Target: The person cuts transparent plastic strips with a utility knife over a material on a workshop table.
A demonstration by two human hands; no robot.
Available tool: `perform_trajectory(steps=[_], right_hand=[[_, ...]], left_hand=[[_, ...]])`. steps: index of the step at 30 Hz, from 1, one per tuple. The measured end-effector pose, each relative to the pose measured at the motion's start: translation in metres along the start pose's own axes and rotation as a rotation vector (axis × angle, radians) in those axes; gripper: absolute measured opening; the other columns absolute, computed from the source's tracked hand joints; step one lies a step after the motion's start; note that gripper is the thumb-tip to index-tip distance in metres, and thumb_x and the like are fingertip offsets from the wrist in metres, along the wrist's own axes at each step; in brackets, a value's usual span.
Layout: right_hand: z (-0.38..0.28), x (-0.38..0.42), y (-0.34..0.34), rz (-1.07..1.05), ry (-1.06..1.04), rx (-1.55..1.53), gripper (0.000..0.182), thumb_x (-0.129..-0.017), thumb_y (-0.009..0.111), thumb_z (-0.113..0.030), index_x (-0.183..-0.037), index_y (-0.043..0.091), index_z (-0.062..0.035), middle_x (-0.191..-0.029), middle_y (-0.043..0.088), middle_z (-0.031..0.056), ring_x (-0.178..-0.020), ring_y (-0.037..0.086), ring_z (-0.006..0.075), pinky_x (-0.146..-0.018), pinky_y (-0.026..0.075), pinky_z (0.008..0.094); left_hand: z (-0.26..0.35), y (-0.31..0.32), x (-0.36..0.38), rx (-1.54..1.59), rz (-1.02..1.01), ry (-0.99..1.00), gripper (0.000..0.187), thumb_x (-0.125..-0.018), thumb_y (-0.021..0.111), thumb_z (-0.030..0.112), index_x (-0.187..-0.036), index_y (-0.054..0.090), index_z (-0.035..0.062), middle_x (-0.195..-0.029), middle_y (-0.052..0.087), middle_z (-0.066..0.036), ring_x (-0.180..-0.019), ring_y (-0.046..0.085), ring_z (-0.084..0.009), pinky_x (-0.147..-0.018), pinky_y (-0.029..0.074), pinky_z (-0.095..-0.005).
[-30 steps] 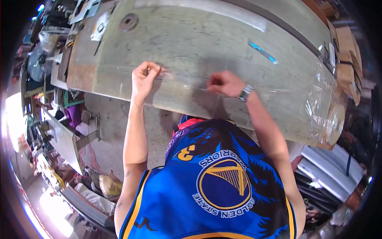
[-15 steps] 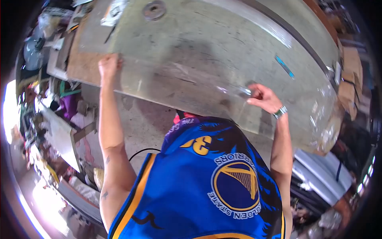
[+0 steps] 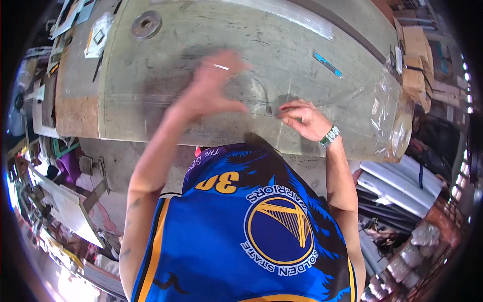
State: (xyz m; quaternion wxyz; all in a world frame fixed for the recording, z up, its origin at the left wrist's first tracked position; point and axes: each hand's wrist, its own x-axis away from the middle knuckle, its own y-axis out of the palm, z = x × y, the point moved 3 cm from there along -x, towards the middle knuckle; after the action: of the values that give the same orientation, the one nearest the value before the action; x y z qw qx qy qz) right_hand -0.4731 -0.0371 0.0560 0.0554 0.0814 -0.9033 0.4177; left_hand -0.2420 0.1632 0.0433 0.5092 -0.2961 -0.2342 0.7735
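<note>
My left hand [image 3: 215, 85] is over the middle of the worktable [image 3: 166, 55], blurred, with its thumb and fingers apart and nothing gripped in them. A short white streak shows over its fingers; I cannot make out what it is. Near the table's front edge, my right hand [image 3: 307, 121] has its fingertips pinched together on a thin clear plastic film [image 3: 260, 95], which curves up between the two hands. How far the film runs is hard to see against the greenish surface.
A grey tape roll [image 3: 146, 24] lies at the far left, a blue cutter-like tool [image 3: 327, 65] at the right. Crumpled clear wrap [image 3: 385, 108] covers the right end. Cardboard [image 3: 417, 60] stands beyond it, and silvery rolls [image 3: 397, 183] sit below right.
My left hand has come off the left edge and swung right, its closed fingers opening. My right hand has moved slightly left, still pinching. The view has shifted, showing more of the table's left side.
</note>
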Motion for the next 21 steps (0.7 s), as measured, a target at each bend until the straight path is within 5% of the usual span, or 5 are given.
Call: perform_trajectory(steps=[3, 6, 9, 12, 21], right_hand=[[-0.019, -0.004, -0.01, -0.113, 0.109, -0.193, 0.017, -0.099, 0.064, -0.02, -0.105, 0.073, -0.0075, -0.107, 0.072, 0.0112, -0.096, 0.068, 0.03, -0.081, 0.053, 0.0403], [-0.035, 0.001, -0.025, -0.216, 0.277, -0.431, 0.012, -0.098, 0.067, -0.016, -0.102, 0.071, -0.0055, -0.093, 0.072, 0.0085, -0.085, 0.068, 0.0232, -0.077, 0.052, 0.0364], [-0.015, 0.028, -0.029, -0.112, 0.381, -0.41, 0.015, -0.097, 0.069, -0.015, -0.101, 0.071, -0.0011, -0.086, 0.071, 0.0081, -0.082, 0.065, 0.0157, -0.075, 0.052, 0.0333], [0.024, 0.06, -0.023, -0.059, 0.474, -0.428, 0.016, -0.097, 0.071, -0.016, -0.098, 0.071, 0.0003, -0.08, 0.069, 0.0055, -0.079, 0.064, 0.0137, -0.073, 0.051, 0.0316], [0.088, 0.045, 0.013, 0.006, 0.603, -0.562, 0.016, -0.097, 0.07, -0.014, -0.09, 0.07, -0.0001, -0.074, 0.067, 0.001, -0.067, 0.061, 0.0092, -0.062, 0.049, 0.0275]], left_hand=[[0.054, 0.071, -0.034, 0.433, -0.359, 0.164, 0.09, -0.067, 0.092, 0.037, -0.143, 0.056, 0.0065, -0.135, 0.061, -0.016, -0.129, 0.05, -0.032, -0.109, 0.04, -0.0448], [0.062, 0.089, -0.04, 0.703, -0.671, -0.064, 0.066, -0.072, 0.088, 0.031, -0.128, 0.066, 0.0033, -0.094, 0.073, -0.009, -0.084, 0.065, -0.0193, -0.074, 0.053, -0.0338], [0.042, 0.069, -0.033, 0.593, -0.862, -0.171, 0.046, -0.076, 0.087, 0.031, -0.108, 0.074, 0.0009, -0.077, 0.071, -0.006, -0.066, 0.063, -0.0144, -0.061, 0.05, -0.0321], [-0.003, 0.043, -0.004, 0.668, -0.756, -0.233, 0.034, -0.078, 0.086, 0.03, -0.091, 0.076, 0.0003, -0.073, 0.07, -0.006, -0.067, 0.064, -0.0133, -0.062, 0.05, -0.0322], [-0.118, -0.141, 0.082, 0.137, -0.501, -0.619, 0.021, -0.082, 0.083, 0.02, -0.093, 0.077, 0.0025, -0.082, 0.074, -0.004, -0.079, 0.067, -0.0132, -0.071, 0.052, -0.0319]])
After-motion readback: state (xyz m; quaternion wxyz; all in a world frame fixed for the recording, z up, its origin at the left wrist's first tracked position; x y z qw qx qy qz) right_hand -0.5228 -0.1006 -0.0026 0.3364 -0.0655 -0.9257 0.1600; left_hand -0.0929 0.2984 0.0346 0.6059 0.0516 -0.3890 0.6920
